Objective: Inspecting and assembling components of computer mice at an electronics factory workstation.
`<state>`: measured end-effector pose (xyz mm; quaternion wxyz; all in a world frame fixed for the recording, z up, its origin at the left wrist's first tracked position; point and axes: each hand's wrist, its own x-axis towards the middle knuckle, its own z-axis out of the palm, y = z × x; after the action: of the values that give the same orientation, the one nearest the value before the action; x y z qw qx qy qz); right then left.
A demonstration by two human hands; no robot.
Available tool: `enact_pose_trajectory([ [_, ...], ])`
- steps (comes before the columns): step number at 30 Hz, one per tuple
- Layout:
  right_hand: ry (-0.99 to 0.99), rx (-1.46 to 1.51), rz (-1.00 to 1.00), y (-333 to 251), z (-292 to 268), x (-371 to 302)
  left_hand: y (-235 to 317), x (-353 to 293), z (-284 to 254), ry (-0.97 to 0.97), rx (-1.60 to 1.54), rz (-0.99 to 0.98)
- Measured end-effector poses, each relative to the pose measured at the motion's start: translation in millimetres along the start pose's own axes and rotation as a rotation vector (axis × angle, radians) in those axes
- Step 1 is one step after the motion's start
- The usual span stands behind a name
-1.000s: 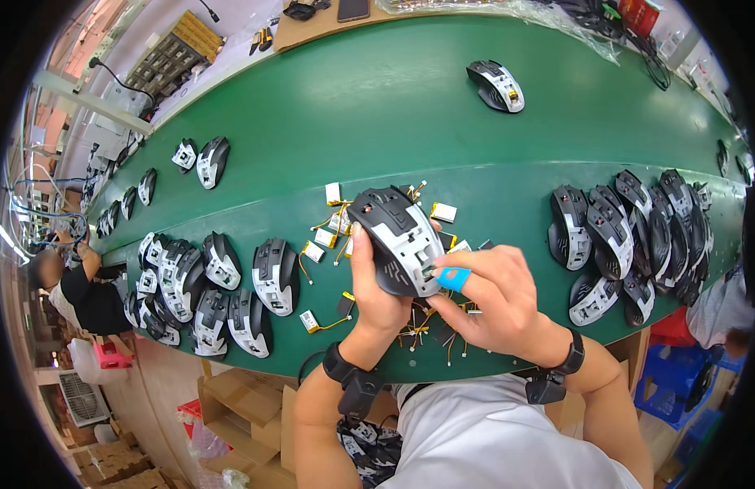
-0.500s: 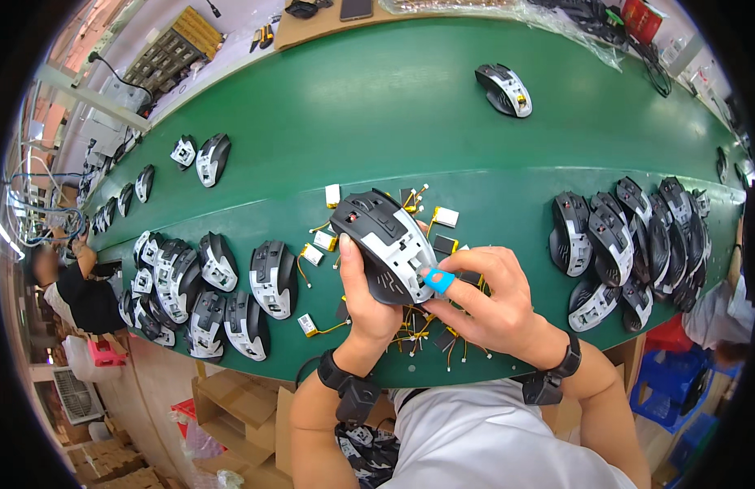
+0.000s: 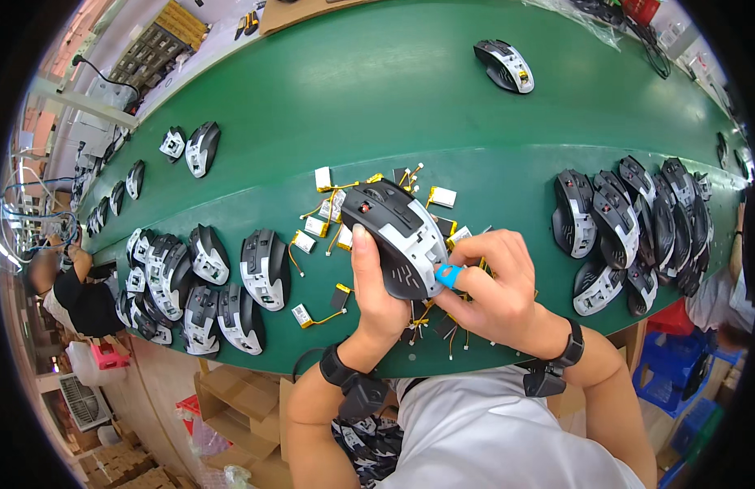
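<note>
A black and silver-grey computer mouse (image 3: 398, 236), its upper shell open with cut-outs, is held tilted over the bench. My left hand (image 3: 377, 301) grips it from the left, thumb along its side. At its rear edge my right hand (image 3: 495, 285) is closed, thumb and index finger pressed against the shell. Blue tape (image 3: 448, 275) wraps that index finger. Whatever lies under those fingertips is hidden. Small silver battery packs (image 3: 442, 197) with yellow ends and thin wired plugs lie scattered around and beneath the mouse.
Similar mice crowd the green bench (image 3: 345, 98) in a left group (image 3: 169, 277) and a right group (image 3: 614, 216). One mouse (image 3: 505, 67) sits alone farther back. Cardboard boxes (image 3: 243, 399) stand below the front edge. Another person (image 3: 76, 285) is at far left.
The mouse has shifted slightly right and turned a little in my left hand. My right fingers remain at its rear edge. The whole view has shifted a little.
</note>
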<state>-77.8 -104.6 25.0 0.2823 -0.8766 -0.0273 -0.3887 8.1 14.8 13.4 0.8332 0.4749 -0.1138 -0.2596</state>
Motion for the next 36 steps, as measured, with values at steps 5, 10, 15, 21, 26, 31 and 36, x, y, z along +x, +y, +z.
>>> enact_pose_trajectory([
  [5,0.020,0.078,0.057,2.6,0.1,1.1,-5.2,1.2,0.9,-0.031,0.001,0.011],
  [10,-0.054,0.089,0.084,1.1,-4.0,-0.3,-8.6,-1.9,-5.2,-0.028,0.048,0.000],
  [15,-0.022,0.073,0.040,5.4,1.0,1.4,1.8,6.6,1.5,-0.111,-0.037,0.000],
  [21,-0.042,0.204,0.184,2.4,-14.9,-0.4,6.4,13.1,4.1,-0.093,-0.184,-0.018],
  [26,-0.516,0.861,0.902,-4.1,-28.0,15.8,13.7,7.8,0.3,0.068,-0.147,0.052],
  [31,-0.225,1.101,0.903,4.2,-9.0,1.6,8.7,2.4,0.8,-0.066,-0.035,0.143],
  [36,-0.017,0.770,0.664,15.9,-6.2,0.3,13.7,3.3,0.0,-0.133,-0.149,-0.024],
])
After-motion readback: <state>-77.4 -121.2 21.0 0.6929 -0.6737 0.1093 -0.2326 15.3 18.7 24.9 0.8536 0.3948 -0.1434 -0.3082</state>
